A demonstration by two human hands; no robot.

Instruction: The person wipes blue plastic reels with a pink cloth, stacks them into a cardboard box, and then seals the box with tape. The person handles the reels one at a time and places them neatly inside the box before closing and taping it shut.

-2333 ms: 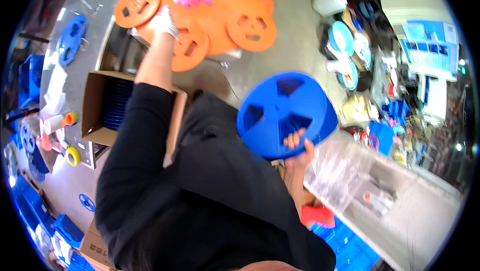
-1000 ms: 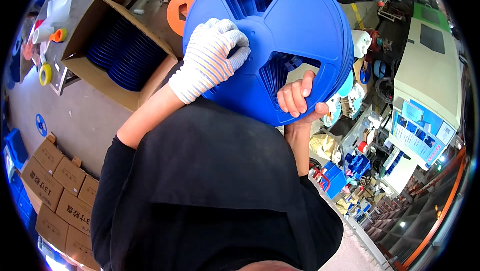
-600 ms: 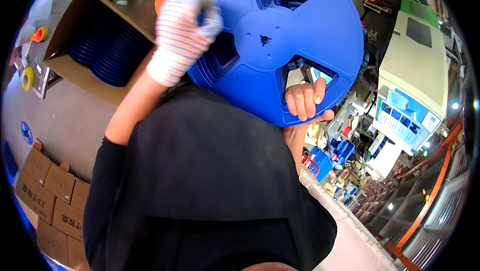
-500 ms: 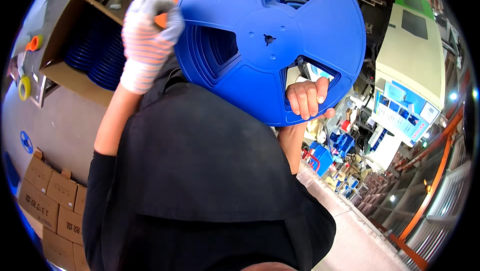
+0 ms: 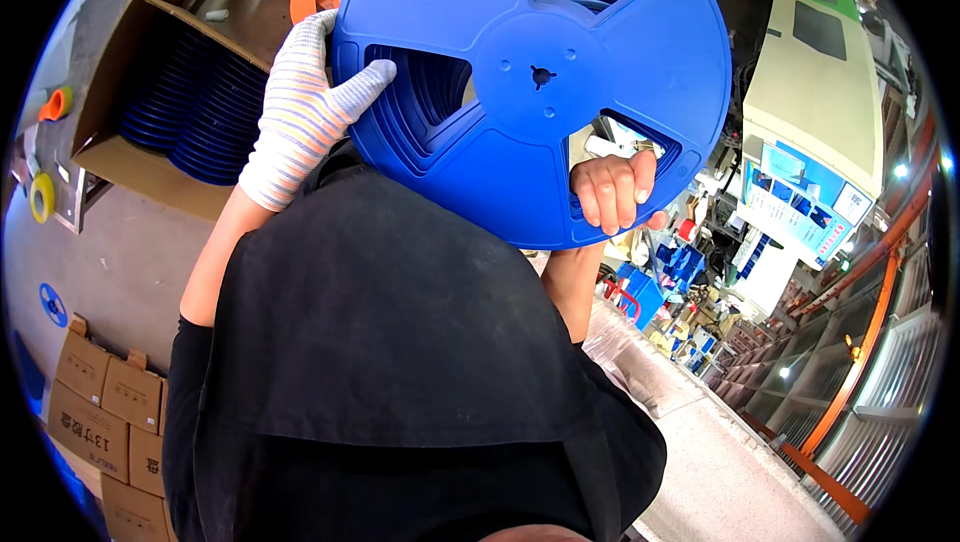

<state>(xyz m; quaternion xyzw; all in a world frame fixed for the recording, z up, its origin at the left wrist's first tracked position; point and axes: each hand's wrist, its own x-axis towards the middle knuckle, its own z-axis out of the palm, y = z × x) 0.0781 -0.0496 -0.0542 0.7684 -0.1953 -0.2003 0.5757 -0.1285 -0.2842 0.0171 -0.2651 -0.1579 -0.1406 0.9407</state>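
A stack of large blue plastic reels (image 5: 540, 27) fills the top middle, its round face with a small centre hole toward me. At the lower right my bare right hand (image 5: 613, 192) grips the stack, fingers hooked over the edge of a window cut-out. My left hand (image 5: 312, 97), in a striped white knit glove, clasps the left rim. Its thumb lies across the front at the left window, and its fingertips are partly hidden behind the stack. Several stacked layers show through the windows. Behind the stack's upper left is an orange reel (image 5: 312, 0).
An open cardboard box (image 5: 150, 167) at left holds many dark blue reels (image 5: 190, 102). Rolls of orange tape (image 5: 56, 104) and yellow tape (image 5: 42, 198) are farther left. Closed cartons (image 5: 90, 427) are piled lower left. A cream and green machine (image 5: 815, 92) stands at right.
My left hand has gone from curled fingers beside the reels to a clasp on their left rim. My right hand keeps its grip, and the stack has barely shifted.
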